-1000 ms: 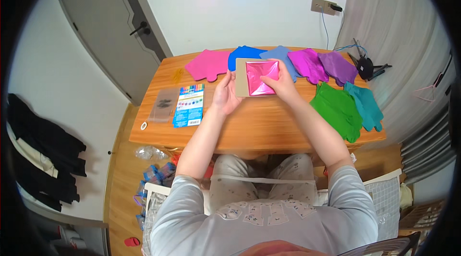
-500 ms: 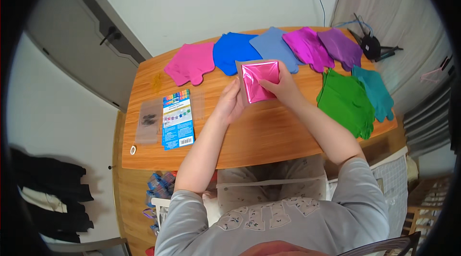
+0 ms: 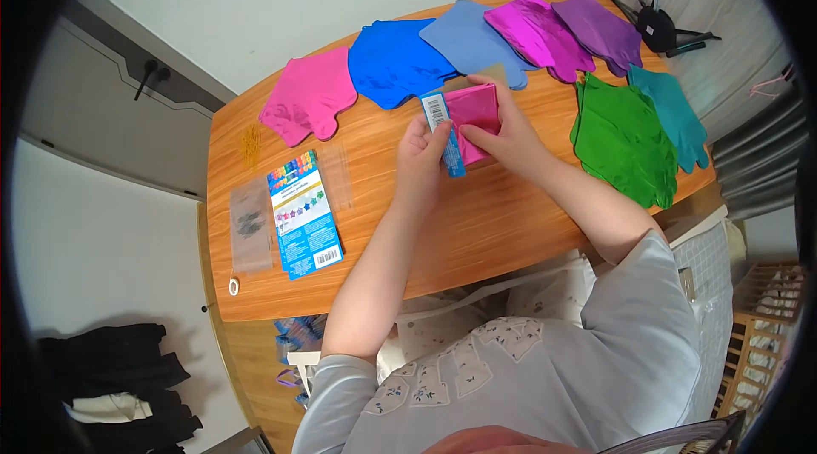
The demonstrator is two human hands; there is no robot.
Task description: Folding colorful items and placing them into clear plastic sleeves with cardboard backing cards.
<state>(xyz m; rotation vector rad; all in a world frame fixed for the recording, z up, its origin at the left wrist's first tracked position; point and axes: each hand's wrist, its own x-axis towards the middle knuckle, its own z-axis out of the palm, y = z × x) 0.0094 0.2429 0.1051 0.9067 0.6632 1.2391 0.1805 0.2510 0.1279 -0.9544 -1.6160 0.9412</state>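
A folded pink foil pack (image 3: 477, 109) is held above the middle of the table, lying against a printed card (image 3: 436, 108) whose blue and white end is folded over the pack's left edge. My left hand (image 3: 421, 152) grips that folded end, thumb on its printed face and other fingers curled. On the right, my right hand (image 3: 517, 137) is closed round the pack, its thumb pressing the foil. The card's plain brown side shows past the pack's far edge; the fingers underneath are hidden.
Foil pieces fan along the table's far edge: pink (image 3: 306, 97), blue (image 3: 396, 62), pale blue (image 3: 477, 41), magenta (image 3: 540, 33) and purple (image 3: 600, 28). Green (image 3: 625, 143) and teal (image 3: 668, 114) ones lie right. Left are printed cards (image 3: 302, 207), clear bags (image 3: 249, 228) and a tape roll (image 3: 233, 286).
The card's blue printed end is now folded over the pack's left edge, with my left thumb on it. The whole view has shifted and tilted.
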